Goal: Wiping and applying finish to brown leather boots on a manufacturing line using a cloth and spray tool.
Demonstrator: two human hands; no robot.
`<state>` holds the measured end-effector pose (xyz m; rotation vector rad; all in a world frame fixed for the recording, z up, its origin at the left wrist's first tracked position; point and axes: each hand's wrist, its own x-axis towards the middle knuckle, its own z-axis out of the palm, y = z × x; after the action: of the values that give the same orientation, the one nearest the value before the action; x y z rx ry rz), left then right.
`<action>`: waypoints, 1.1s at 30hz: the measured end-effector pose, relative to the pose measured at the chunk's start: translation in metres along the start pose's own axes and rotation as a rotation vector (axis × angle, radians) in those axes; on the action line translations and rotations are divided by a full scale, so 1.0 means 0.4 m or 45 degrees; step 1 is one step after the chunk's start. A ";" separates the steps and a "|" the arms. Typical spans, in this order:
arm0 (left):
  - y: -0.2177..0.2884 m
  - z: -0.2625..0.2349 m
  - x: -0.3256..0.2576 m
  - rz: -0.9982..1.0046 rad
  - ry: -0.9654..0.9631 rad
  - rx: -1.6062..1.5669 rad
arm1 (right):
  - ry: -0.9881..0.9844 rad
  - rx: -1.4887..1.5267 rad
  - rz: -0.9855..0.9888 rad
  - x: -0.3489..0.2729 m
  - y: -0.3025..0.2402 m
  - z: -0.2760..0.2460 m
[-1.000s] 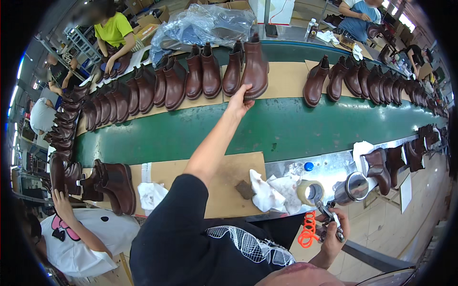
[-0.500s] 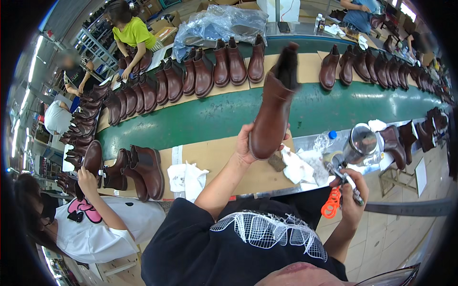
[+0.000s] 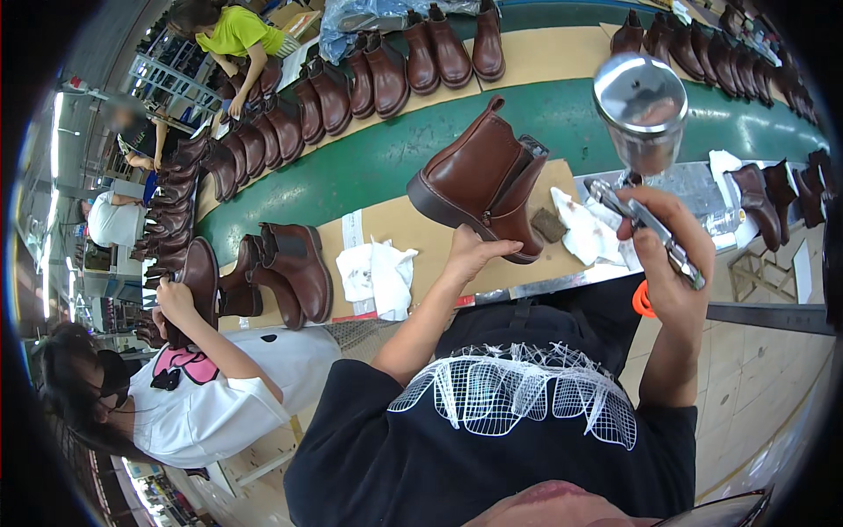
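My left hand (image 3: 474, 255) is closed around the toe end of a brown leather ankle boot (image 3: 470, 171) with a dark sole and a pull loop. The boot is held tilted above the cardboard, its heel to the left and its toe toward me. A spray gun (image 3: 654, 227) with a shiny metal cup (image 3: 639, 105) is gripped in my right hand (image 3: 676, 255), raised to the right of the boot and apart from it. An orange coiled hose (image 3: 645, 300) hangs below that hand.
White cloths (image 3: 376, 277) and a brown block (image 3: 550, 226) lie on the cardboard (image 3: 439, 250). Brown boots (image 3: 294, 272) stand at left. More line the far side of the green belt (image 3: 351, 176). A co-worker in a white shirt (image 3: 211, 404) handles a boot nearby.
The boot has been turned from upright, toe toward me, to tilted with its side showing. My right hand has lifted the spray gun and its cup higher. The head view has shifted.
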<state>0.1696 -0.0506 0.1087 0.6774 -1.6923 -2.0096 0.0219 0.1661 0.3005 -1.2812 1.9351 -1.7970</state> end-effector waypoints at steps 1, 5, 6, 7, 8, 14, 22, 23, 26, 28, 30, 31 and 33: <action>-0.005 0.001 -0.010 -0.012 -0.003 0.005 | -0.008 -0.016 -0.042 0.005 0.000 0.005; -0.037 -0.005 -0.041 -0.060 0.001 0.028 | -0.006 0.045 -0.065 0.014 -0.006 0.035; -0.047 -0.011 -0.048 -0.008 0.002 0.017 | -0.008 -0.018 -0.083 0.017 -0.008 0.040; -0.045 0.001 -0.053 -0.015 -0.010 0.014 | 0.000 -0.026 -0.074 0.014 -0.006 0.039; -0.041 0.014 -0.056 0.003 -0.007 0.026 | 0.021 -0.043 -0.065 0.009 -0.003 0.038; -0.006 0.019 -0.072 -0.046 -0.001 0.158 | 0.063 0.030 0.069 -0.043 0.008 0.039; -0.010 0.043 -0.082 0.004 0.002 0.064 | -0.111 -0.155 0.057 -0.117 0.024 0.031; -0.008 0.047 -0.084 0.009 0.008 0.031 | -0.112 -0.151 0.057 -0.122 0.027 0.033; 0.000 0.051 -0.088 0.023 0.005 0.026 | -0.115 -0.151 0.020 -0.137 0.031 0.045; -0.002 0.047 -0.090 0.032 -0.003 0.054 | -0.154 -0.181 0.035 -0.142 0.022 0.046; -0.008 0.039 -0.091 0.019 0.019 0.070 | -0.194 -0.210 0.050 -0.145 0.018 0.052; -0.007 0.043 -0.090 0.016 0.014 0.066 | -0.190 -0.211 0.040 -0.149 0.016 0.053; -0.005 0.052 -0.087 -0.039 -0.032 0.061 | -0.184 -0.217 0.035 -0.157 0.014 0.056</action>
<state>0.1843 -0.0131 0.1127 0.7010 -1.7598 -2.0128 0.0723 0.1933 0.2654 -1.3876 2.0499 -1.5081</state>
